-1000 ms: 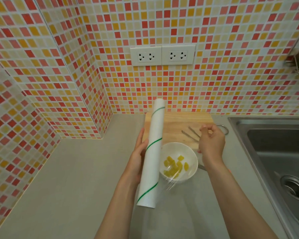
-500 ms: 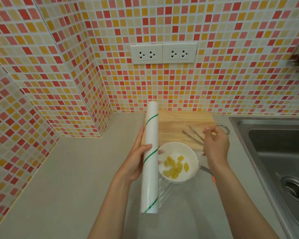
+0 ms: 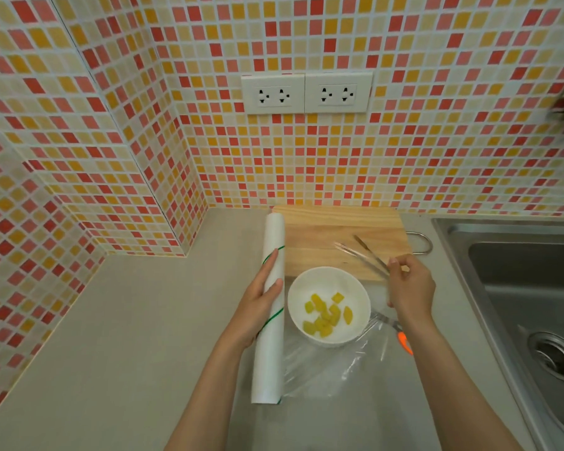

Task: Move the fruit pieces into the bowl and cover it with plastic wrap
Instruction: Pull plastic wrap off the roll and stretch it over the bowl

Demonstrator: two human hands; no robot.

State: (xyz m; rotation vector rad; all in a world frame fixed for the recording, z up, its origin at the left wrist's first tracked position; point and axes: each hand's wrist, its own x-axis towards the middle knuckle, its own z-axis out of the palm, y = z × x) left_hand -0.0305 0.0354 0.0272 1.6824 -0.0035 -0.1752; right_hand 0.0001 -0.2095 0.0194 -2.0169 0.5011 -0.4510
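A wooden cutting board (image 3: 332, 232) lies at the back of the grey counter (image 3: 144, 320), up against the tiled wall (image 3: 306, 164); metal tongs (image 3: 365, 255) rest on the board, scissors with an orange handle (image 3: 401, 335) lie just right of the bowl, partly behind the right wrist, and a steel sink (image 3: 518, 288) sits at the far right; nothing blocks the bowl's open top.

Compared with a moment ago, the roll is lower and further left of the bowl, and much more clear film is pulled out.

The white bowl (image 3: 329, 305) stands in front of the board with yellow fruit pieces (image 3: 326, 315) inside; the plastic wrap roll (image 3: 269, 307) is just left of it, its long way running from near to far, the far end tipped a little right; the film (image 3: 332, 362) spreads right, below the bowl.

The left hand (image 3: 258, 307) is curled around the roll; the right hand (image 3: 407, 288) has its fingers pinched together, most likely on the film's edge, though the film is too clear to be sure.
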